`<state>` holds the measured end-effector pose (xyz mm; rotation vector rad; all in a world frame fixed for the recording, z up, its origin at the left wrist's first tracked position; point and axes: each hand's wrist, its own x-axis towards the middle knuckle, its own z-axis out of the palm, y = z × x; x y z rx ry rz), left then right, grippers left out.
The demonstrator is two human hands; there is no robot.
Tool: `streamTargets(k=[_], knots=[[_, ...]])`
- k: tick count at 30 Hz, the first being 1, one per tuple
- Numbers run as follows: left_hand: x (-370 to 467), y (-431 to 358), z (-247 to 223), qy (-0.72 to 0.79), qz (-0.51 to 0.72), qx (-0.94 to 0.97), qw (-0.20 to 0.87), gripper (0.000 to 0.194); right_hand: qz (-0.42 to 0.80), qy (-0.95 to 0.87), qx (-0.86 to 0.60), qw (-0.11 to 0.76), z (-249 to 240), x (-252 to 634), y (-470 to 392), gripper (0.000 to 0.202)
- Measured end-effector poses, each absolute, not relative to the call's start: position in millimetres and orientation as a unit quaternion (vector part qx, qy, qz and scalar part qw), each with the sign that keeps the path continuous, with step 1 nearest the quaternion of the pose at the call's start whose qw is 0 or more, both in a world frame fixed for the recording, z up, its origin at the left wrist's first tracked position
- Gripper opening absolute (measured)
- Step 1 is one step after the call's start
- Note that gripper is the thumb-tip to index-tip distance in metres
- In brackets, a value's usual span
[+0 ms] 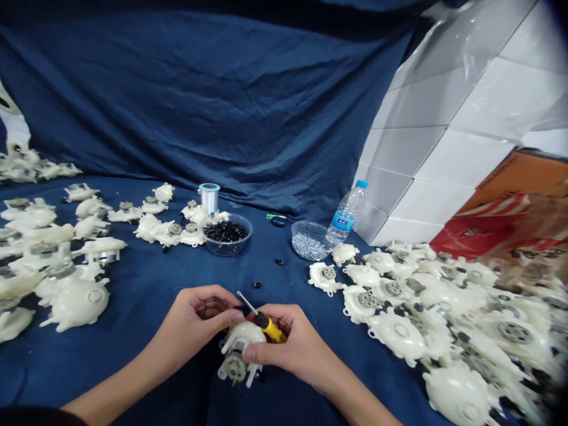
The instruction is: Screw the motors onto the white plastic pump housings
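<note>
A yellow-and-black screwdriver (270,329) lies in my right hand (295,346), its metal tip pointing up and to the left. The thumb of that hand also presses on a cream plastic housing (246,336) with a round metal motor (235,365) in it. My left hand (204,310) is closed in a pinch at the top of this housing, with a small black part (244,309) at its fingertips, partly hidden. Just beyond the hands, a loose black piece (256,285) lies on the blue cloth.
Similar motor housings are heaped at the right (397,334) and left (77,302). Behind stand a bowl of black parts (226,251), a bowl of screws (295,239), a wire spool (209,198) and a water bottle (344,219). White boxes (461,157) are stacked at the right.
</note>
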<state>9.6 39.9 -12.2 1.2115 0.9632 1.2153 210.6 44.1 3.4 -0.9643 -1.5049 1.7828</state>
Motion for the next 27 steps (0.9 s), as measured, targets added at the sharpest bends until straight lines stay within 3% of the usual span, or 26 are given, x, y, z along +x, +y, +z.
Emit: streamTargets(k=[19, 22, 27], knots=[[6.5, 36.3, -19.1, 0.379, 0.484, 0.545, 0.571, 0.022, 0.686, -0.552, -0.377, 0.288, 5.4, 212.3, 48.0, 0.044], [9.2, 35.3, -21.2, 0.379, 0.476, 0.55, 0.572, 0.021, 0.64, -0.568, -0.414, 0.311, 6.0, 214.9, 48.9, 0.053], [11.9, 38.9, -24.7, 0.378, 0.473, 0.546, 0.579, 0.024, 0.444, -0.607, -0.518, 0.407, 23.5, 241.3, 69.8, 0.043]])
